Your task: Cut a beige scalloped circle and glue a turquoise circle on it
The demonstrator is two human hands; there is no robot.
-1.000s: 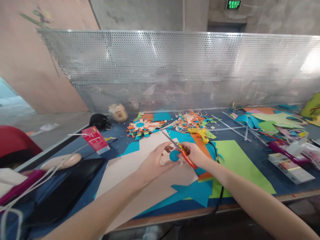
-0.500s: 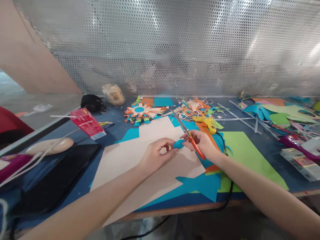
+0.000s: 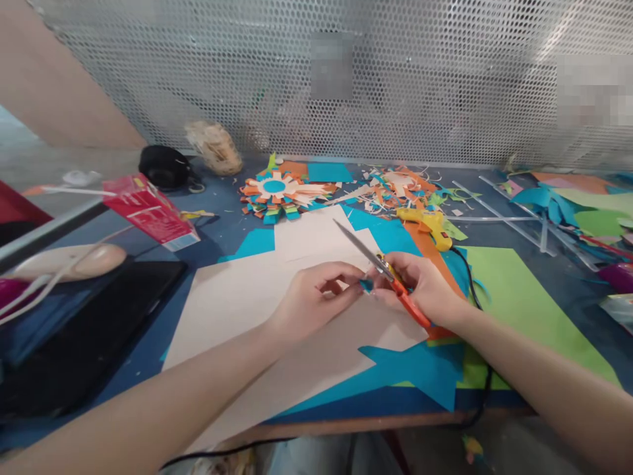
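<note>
Two hands at work over papers on a blue table (image 3: pixel 225 231). The left hand (image 3: pixel 321 290) is narrowed to a pinch on a small blue piece (image 3: pixel 366 284), which lies between the fingertips of both hands, above a large pale sheet (image 3: pixel 237 290); its outline is mostly hidden. The right hand (image 3: pixel 420 287) is closed around scissors (image 3: pixel 386 269), the blades directed away from the person and to the left; its fingertips also meet the blue piece.

Edges: the front edge (image 3: pixel 395 420) of the table runs below the hands, with a corner of the pale sheet overhanging it. A perforated metal screen (image 3: pixel 237 72) bounds the far side. Blue table surface shows left of the pale sheet, as far as a flat black object (image 3: pixel 89 336). To the right, a green sheet (image 3: pixel 524 303) lies flat beneath the right forearm. Beyond the hands stand a paper flower (image 3: pixel 273 188), a heap of scraps (image 3: pixel 395 188) and a yellow glue gun (image 3: pixel 430 227), the last near the right hand.

Containers: a red carton (image 3: pixel 153 211) with a straw (image 3: pixel 74 191) rests tilted at left; its contents are hidden.
</note>
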